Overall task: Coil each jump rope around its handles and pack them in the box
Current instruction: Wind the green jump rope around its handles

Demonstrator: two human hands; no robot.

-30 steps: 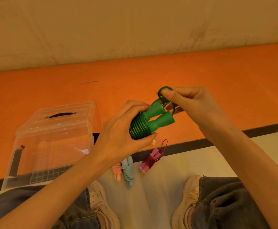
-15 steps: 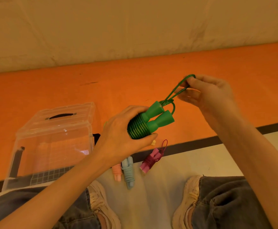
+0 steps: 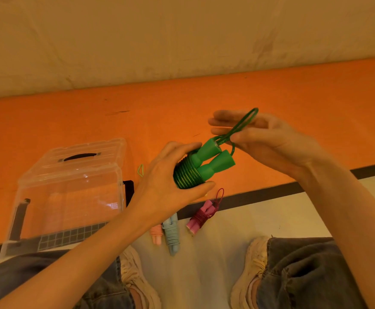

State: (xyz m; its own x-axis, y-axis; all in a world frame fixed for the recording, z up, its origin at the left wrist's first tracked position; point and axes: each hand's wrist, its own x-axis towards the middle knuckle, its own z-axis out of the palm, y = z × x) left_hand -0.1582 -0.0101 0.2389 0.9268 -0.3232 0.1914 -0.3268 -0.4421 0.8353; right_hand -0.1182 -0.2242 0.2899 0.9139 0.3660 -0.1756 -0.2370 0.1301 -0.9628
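Green jump rope [image 3: 201,167] nearly coiled

Left hand [image 3: 171,186] grips the coiled handles; right hand [image 3: 269,141], just beyond, pinches the loose loop (fingers partly extended). Clear box [image 3: 70,192] sits left of both.

No readable text, label, brand or number shows on anything here

— How is the light?
— Warm, amber and fairly dim, with soft, faint shadows.
— Any glare?
— Small white reflections on the clear box [image 3: 70,192].
— Sharpness?
— The right hand [image 3: 264,139] is slightly motion-blurred; straight lines bow toward the edges.
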